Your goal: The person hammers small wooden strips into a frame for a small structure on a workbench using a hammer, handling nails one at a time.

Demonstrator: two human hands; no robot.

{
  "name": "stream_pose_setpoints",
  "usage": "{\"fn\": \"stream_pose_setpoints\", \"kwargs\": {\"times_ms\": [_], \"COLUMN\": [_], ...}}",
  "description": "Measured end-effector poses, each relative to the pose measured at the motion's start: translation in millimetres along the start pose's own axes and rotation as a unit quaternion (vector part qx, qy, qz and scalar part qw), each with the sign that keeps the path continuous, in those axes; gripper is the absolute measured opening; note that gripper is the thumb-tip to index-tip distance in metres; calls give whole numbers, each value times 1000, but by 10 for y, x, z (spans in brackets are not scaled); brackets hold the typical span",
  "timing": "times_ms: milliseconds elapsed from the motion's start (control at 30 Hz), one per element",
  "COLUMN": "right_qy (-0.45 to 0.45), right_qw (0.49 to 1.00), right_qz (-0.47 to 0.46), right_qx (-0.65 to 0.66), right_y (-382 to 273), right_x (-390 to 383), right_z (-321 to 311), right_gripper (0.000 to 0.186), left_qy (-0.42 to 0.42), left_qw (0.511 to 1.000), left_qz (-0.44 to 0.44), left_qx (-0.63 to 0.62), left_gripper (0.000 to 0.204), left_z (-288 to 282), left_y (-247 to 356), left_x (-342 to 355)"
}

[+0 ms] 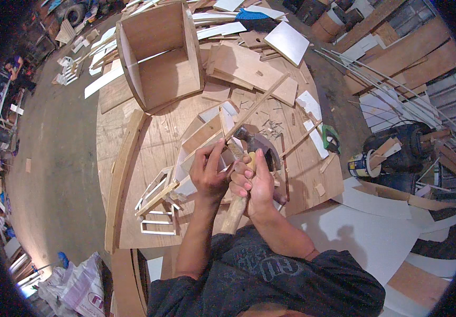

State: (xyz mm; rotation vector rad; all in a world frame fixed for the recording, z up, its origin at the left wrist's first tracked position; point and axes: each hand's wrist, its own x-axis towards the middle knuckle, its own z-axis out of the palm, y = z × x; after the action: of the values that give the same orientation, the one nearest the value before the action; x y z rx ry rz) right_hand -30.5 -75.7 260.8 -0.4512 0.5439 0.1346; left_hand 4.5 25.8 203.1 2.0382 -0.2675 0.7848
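My right hand (251, 182) is closed around the pale wooden handle of a hammer (234, 215). Its dark head points away from me, above the fist. Close beside it, my left hand (209, 169) pinches the near end of a thin wooden strip (259, 104), which slants up to the right; the exact grip is partly hidden. Under both hands lies a small wooden assembly with white sides (201, 138). Loose nails (273, 128) are scattered just beyond the hammer head. A little white slatted frame (159, 211) lies left of my left wrist.
An open wooden box (167, 74) stands on the far side of the plywood tabletop (156, 142). Stacked boards (249, 71) and a green handle-like object (331, 138) lie to the right. A curved wooden piece (124, 179) runs along the left edge. A bucket (362, 165) stands at right.
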Motion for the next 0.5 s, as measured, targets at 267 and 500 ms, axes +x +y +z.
{"fn": "stream_pose_setpoints", "kwargs": {"times_ms": [267,500], "right_qy": [25,39], "right_qw": [999,997], "right_qz": [-9,-1], "right_qx": [-45,-68], "right_y": [16,16], "right_x": [8,19], "right_z": [-4,16], "right_gripper": [37,38], "left_qy": [9,1], "left_qw": [999,999], "left_qz": [46,43], "left_qx": [24,25], "left_gripper": [56,59], "left_z": [60,47], "left_y": [-85,-74], "left_x": [-39,-31]}}
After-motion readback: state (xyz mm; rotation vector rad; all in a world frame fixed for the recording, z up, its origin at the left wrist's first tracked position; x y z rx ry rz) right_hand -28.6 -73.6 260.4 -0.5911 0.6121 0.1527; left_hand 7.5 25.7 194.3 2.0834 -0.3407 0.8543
